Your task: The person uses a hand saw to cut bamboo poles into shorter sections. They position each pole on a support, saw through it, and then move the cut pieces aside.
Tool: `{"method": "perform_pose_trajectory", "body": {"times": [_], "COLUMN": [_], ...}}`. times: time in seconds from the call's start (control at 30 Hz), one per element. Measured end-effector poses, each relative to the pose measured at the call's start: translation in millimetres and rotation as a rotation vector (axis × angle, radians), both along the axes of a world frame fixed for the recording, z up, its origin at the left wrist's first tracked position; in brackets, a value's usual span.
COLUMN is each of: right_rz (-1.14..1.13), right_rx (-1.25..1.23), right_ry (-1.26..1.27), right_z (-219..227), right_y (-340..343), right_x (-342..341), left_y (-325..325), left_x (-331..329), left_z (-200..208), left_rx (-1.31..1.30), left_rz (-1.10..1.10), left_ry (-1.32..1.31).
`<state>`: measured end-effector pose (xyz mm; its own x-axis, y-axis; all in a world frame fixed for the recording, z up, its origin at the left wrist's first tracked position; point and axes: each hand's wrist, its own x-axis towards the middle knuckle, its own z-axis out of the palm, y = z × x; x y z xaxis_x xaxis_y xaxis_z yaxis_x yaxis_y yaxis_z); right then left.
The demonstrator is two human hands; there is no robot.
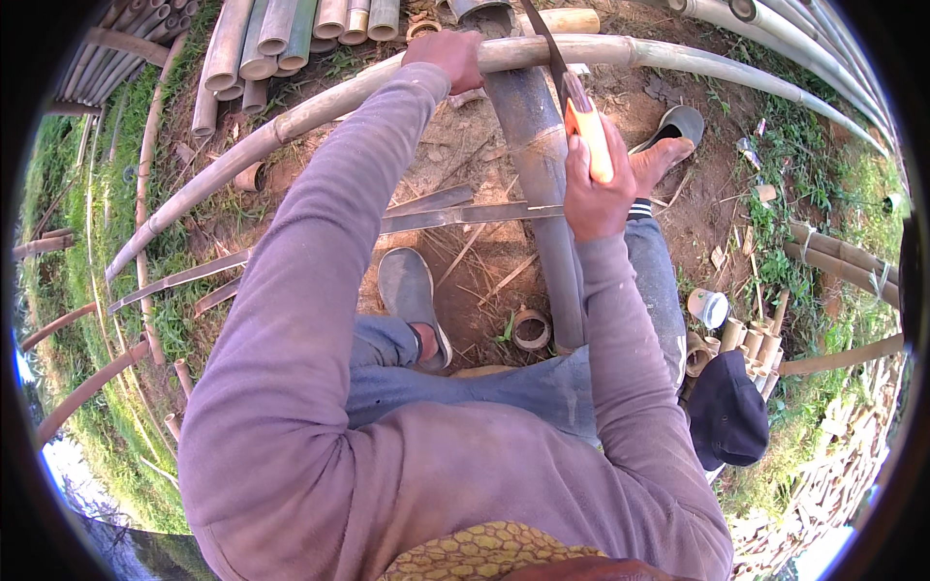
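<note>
Bare trampled earth with patches of grass makes up the work ground (465, 155), littered with split slivers and short cut rings of bamboo. A stack of cut bamboo tubes (291, 34) lies at the top left, and more short sections (746, 339) are piled at the right beside a dark cap (727, 412).

A long pale bamboo pole (320, 107) runs in a curve across the upper part of the view, resting over a thicker grey bamboo trunk (538, 165) that lies lengthwise toward the person. The left hand (448, 56) is closed over the pole near the crossing, fingers wrapped around it and pressing it down. The right hand (596, 189) is clenched around the orange handle of a handsaw (581, 116), whose dark blade reaches up to the pole just right of the left hand. One foot in a grey shoe (412, 300) stands left of the trunk; a bare foot (664, 155) half out of a sandal sits to its right.

The pole looks stiff, hollow and fairly light for its length, though long enough to spring and swing at its free ends. Its skin appears smooth and hard, so it could roll or slip under the saw. A full wrap close to the cut, over the support, seems the steadiest hold.
</note>
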<state>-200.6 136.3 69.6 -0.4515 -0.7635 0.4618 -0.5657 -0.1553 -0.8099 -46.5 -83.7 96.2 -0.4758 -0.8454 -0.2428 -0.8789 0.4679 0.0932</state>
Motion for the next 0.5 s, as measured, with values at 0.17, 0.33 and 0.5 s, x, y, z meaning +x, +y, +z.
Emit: {"method": "perform_pose_trajectory", "body": {"times": [0.17,0.33,0.5], "right_rz": [-0.011,-0.014,-0.025], "right_rx": [0.088,0.073,-0.012], "right_ry": [-0.06,0.091,0.07], "right_z": [18.0,24.3,-4.4], "right_y": [-52.2,81.0,57.2], "right_x": [3.5,18.1,8.9], "left_y": [-1.3,-1.9,2.9], "left_x": [8.5,17.0,12.2], "left_z": [-13.1,-11.1,-21.3], "left_rx": [-0.01,0.006,-0.022], "left_rz": [0.022,0.023,0.021], "left_ry": [-0.002,-0.005,0.006]}}
